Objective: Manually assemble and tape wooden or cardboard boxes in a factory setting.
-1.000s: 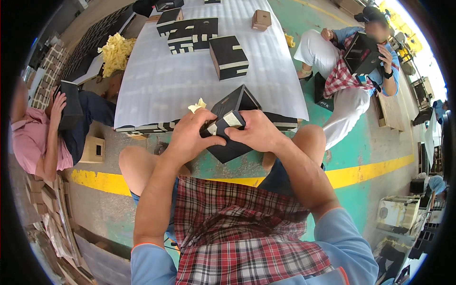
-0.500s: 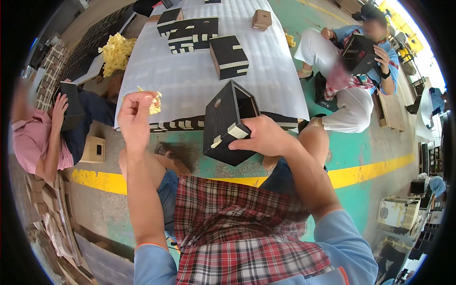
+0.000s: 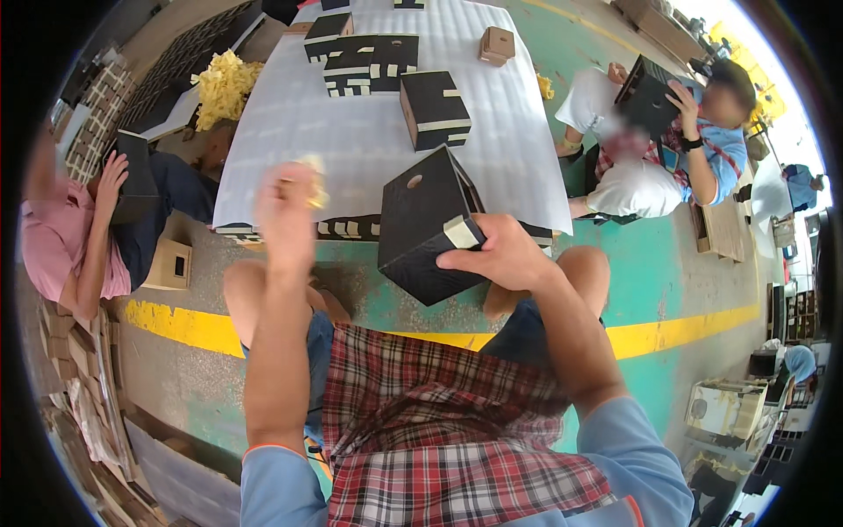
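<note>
My right hand (image 3: 500, 255) grips a black box (image 3: 421, 230) by its lower right edge and holds it tilted above my knees. A round hole shows near the top of its face, and a strip of pale tape (image 3: 463, 233) crosses the edge beside my fingers. Left of the box, my left hand (image 3: 288, 211) is raised and smeared by motion, closed on a wad of crumpled yellowish tape (image 3: 313, 180). Beyond both hands is a table under a white sheet (image 3: 351, 140), with a black taped box (image 3: 435, 112) nearest on it.
Several more black taped boxes (image 3: 373, 66) and a small brown box (image 3: 497, 46) stand farther up the table. A yellow tape heap (image 3: 226, 86) lies at its left. Co-workers at left (image 3: 75, 237) and right (image 3: 711, 132) each hold a black box.
My left hand has swung right and slightly down with the tape wad. A small tape piece on the box's lower face is gone, and the box has turned slightly.
</note>
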